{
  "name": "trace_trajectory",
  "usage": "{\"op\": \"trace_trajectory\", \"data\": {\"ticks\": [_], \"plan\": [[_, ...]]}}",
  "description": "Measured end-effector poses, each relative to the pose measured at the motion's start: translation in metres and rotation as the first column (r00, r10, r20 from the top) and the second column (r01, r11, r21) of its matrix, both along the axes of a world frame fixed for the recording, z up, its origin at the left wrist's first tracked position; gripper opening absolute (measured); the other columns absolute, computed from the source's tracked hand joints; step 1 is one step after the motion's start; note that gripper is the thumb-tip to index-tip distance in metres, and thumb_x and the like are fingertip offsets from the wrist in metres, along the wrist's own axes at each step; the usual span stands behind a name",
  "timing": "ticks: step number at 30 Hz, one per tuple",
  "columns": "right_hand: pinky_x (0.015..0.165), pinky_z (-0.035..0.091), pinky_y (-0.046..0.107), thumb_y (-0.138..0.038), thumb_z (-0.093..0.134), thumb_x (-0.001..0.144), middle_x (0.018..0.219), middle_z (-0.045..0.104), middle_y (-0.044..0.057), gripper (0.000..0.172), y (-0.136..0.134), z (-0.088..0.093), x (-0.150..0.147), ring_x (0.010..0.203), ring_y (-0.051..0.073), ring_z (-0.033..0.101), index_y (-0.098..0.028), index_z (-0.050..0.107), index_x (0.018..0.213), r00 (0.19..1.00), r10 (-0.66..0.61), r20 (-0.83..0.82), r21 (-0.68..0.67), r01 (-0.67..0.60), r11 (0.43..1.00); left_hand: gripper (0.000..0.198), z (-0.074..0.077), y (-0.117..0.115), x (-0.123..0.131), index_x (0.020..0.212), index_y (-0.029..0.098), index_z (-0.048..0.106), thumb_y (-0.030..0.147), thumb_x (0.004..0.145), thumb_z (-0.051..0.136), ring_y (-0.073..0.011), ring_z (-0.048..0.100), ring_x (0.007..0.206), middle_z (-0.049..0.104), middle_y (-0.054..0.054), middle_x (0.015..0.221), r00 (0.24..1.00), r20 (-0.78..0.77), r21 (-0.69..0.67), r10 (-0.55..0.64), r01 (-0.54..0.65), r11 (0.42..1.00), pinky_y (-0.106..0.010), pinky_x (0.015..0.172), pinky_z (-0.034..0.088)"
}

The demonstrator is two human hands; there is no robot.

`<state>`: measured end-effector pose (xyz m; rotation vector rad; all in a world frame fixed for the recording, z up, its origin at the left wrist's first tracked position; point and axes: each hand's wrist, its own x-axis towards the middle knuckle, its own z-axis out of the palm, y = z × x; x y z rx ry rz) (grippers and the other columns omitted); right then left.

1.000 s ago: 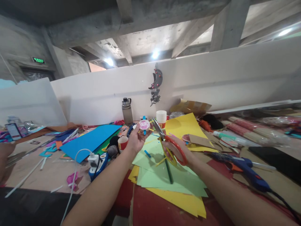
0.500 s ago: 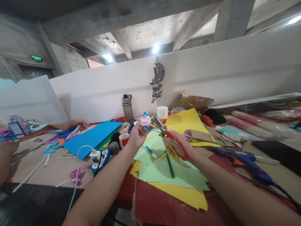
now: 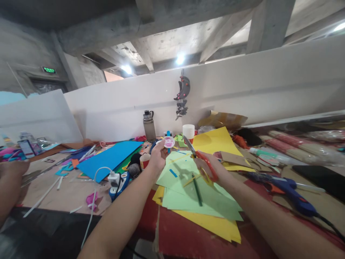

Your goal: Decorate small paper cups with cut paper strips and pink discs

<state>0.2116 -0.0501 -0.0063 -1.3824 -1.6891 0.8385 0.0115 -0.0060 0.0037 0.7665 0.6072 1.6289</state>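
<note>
My left hand (image 3: pixel 158 156) pinches a small round disc (image 3: pixel 169 142), white with pink markings, that has blue strips sticking out at its top and bottom. In my right hand (image 3: pixel 212 167) is a pair of scissors (image 3: pixel 206 163) with red and yellow handles; the blades point up and toward the disc but stand apart from it. Below both hands lie light green paper sheets (image 3: pixel 178 194) on yellow sheets. A dark green pencil-like stick (image 3: pixel 197 190), a blue strip (image 3: pixel 173 173) and thin yellow strips rest on the green paper.
A stack of paper cups (image 3: pixel 188 132) and a water bottle (image 3: pixel 149 126) stand at the back. Blue card (image 3: pixel 107 160) and a power strip (image 3: pixel 120 185) lie left. A blue glue gun (image 3: pixel 291 192) and black phone-like slab (image 3: pixel 320 180) lie right. Another person's hand (image 3: pixel 12 180) shows far left.
The scissors have drawn back from the disc, to the right and slightly down. My left hand still holds the disc, and the whole view has shifted slightly.
</note>
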Motion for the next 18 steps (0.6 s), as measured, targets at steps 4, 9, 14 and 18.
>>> {"op": "trace_trajectory", "data": {"ticks": [4, 9, 14, 18], "plan": [[0.062, 0.041, 0.035, -0.029, 0.063, 0.07, 0.072, 0.066, 0.014, 0.02, 0.01, -0.007, 0.011, 0.074, 0.029, 0.064, -0.017, 0.066, 0.085, 0.936, -0.169, 0.309, 0.083, 0.151, 0.985, 0.031, -0.01, 0.006, -0.003, 0.084, 0.015, 0.065, 0.028, 0.062, 0.081, -0.0055, 0.055, 0.056, 0.066, 0.001, 0.072, 0.989, -0.134, -0.033, 0.061, -0.066, 0.997, -0.017, 0.052, 0.04], [0.084, 0.039, 0.042, -0.024, 0.061, 0.073, 0.093, 0.068, 0.022, 0.026, 0.007, -0.011, 0.012, 0.099, 0.035, 0.059, -0.011, 0.069, 0.094, 0.859, -0.157, 0.488, 0.164, 0.086, 0.983, 0.033, -0.02, 0.008, -0.003, 0.081, 0.014, 0.063, 0.029, 0.06, 0.083, -0.0079, 0.059, 0.06, 0.064, 0.0, 0.071, 0.976, -0.218, -0.136, 0.02, -0.051, 0.989, -0.018, 0.052, 0.042], [0.095, 0.035, 0.043, -0.031, 0.05, 0.085, 0.11, 0.064, 0.018, 0.03, 0.006, -0.001, 0.005, 0.109, 0.032, 0.054, -0.014, 0.069, 0.101, 0.943, -0.136, 0.304, 0.239, 0.063, 0.969, 0.033, -0.017, 0.002, 0.002, 0.075, 0.014, 0.06, 0.033, 0.06, 0.083, -0.009, 0.059, 0.057, 0.062, 0.0, 0.067, 0.969, -0.231, -0.154, -0.085, 0.05, 0.987, -0.021, 0.054, 0.046], [0.074, 0.046, 0.03, -0.052, 0.044, 0.087, 0.103, 0.067, 0.006, 0.042, 0.014, -0.001, -0.001, 0.091, 0.02, 0.06, -0.022, 0.066, 0.107, 0.988, 0.081, -0.128, 0.128, -0.064, 0.99, 0.036, -0.013, -0.006, 0.009, 0.076, 0.015, 0.061, 0.035, 0.056, 0.084, -0.0087, 0.06, 0.062, 0.063, 0.0, 0.07, 0.945, -0.287, -0.103, -0.158, 0.133, 0.986, -0.02, 0.056, 0.046]]}}
